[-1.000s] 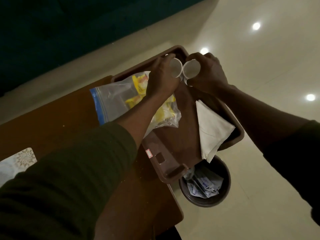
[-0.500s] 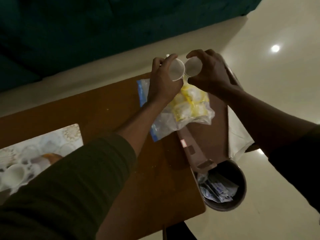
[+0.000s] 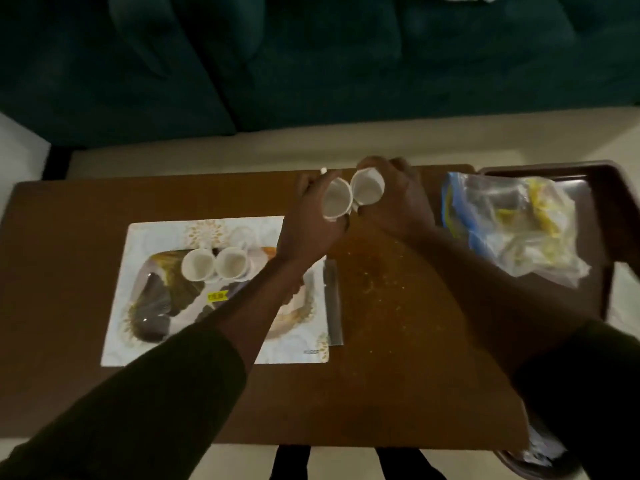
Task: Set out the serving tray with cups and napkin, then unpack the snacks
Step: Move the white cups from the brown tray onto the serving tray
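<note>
My left hand [image 3: 308, 223] grips a small white cup [image 3: 336, 201], and my right hand [image 3: 398, 199] grips a second white cup [image 3: 367, 190]. Both cups hang side by side, touching, above the far middle of the wooden table [image 3: 398, 358]. Two more white cups [image 3: 198, 264] [image 3: 230, 263] stand together on a patterned placemat [image 3: 194, 233] at the left. The brown serving tray [image 3: 609, 202] sits at the table's right end. A clear zip bag of yellow snacks [image 3: 512, 223] lies across the tray's left edge. The napkin is out of sight.
A dark plastic wrapper [image 3: 156, 306] with a yellow label lies on the placemat. Crumbs dot the table's middle. A dark teal sofa [image 3: 311, 57] stands behind the table. A bin [image 3: 540, 462] shows at the bottom right, under my right sleeve.
Both hands carried their cups leftward from above the tray to above the table's far middle. The view swung left, bringing the placemat and its two cups into sight.
</note>
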`<action>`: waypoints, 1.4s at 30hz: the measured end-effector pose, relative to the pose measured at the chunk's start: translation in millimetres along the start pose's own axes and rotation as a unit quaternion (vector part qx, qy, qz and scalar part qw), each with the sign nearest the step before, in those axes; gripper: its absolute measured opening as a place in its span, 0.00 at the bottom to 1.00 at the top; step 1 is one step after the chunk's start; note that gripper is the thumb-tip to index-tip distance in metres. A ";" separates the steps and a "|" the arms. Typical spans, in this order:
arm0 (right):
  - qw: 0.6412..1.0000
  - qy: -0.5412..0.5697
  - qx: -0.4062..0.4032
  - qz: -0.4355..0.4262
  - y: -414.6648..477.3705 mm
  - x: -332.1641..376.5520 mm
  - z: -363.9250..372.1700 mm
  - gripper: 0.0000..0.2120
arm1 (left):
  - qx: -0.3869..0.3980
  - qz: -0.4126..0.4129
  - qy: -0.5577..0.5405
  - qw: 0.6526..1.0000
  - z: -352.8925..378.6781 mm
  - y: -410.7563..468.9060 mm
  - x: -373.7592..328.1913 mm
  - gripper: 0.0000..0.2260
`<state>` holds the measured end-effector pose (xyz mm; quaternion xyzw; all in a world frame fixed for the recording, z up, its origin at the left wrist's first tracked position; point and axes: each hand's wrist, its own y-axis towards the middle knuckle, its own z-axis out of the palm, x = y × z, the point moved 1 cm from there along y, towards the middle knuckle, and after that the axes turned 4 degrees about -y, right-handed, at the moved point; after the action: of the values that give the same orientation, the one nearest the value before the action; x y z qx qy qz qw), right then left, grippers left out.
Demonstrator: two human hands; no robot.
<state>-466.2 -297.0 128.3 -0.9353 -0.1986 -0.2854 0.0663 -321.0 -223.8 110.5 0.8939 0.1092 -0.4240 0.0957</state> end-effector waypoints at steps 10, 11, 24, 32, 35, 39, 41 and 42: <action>0.993 0.020 0.119 -0.020 -73.7 125.1 121.8 0.32 | -0.029 -0.022 0.091 0.995 -120.6 -115.7 110.5 0.29; 0.991 0.012 0.130 -0.023 -81.3 129.9 132.5 0.32 | -0.020 -0.022 0.097 0.995 -125.0 -127.7 120.6 0.29; 0.987 -0.042 0.153 0.011 -125.1 143.1 203.6 0.33 | 0.011 -0.145 0.074 0.987 -132.8 -182.5 202.2 0.28; 0.996 -0.027 0.086 0.025 -122.4 147.3 200.1 0.29 | 0.031 -0.106 0.088 0.990 -141.2 -186.1 214.9 0.32; 0.995 -0.053 0.078 0.011 -110.5 142.2 190.7 0.20 | 0.062 -0.074 0.132 0.987 -155.3 -189.5 218.0 0.33; 0.983 -0.089 0.161 -0.029 -99.6 138.1 191.6 0.23 | 0.132 -0.054 0.207 0.968 -162.8 -184.7 226.3 0.43; 0.976 -0.119 0.179 -0.044 -98.5 137.2 194.0 0.24 | 0.146 -0.034 0.234 0.961 -163.1 -181.9 228.1 0.43; 0.974 -0.128 0.179 -0.046 -98.1 137.0 194.9 0.23 | 0.147 -0.024 0.244 0.958 -163.0 -180.4 228.9 0.42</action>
<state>-303.5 -115.5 44.7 -0.9270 -0.2956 -0.1259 0.1935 -109.6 18.1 19.5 0.9715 0.0869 -0.2070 -0.0764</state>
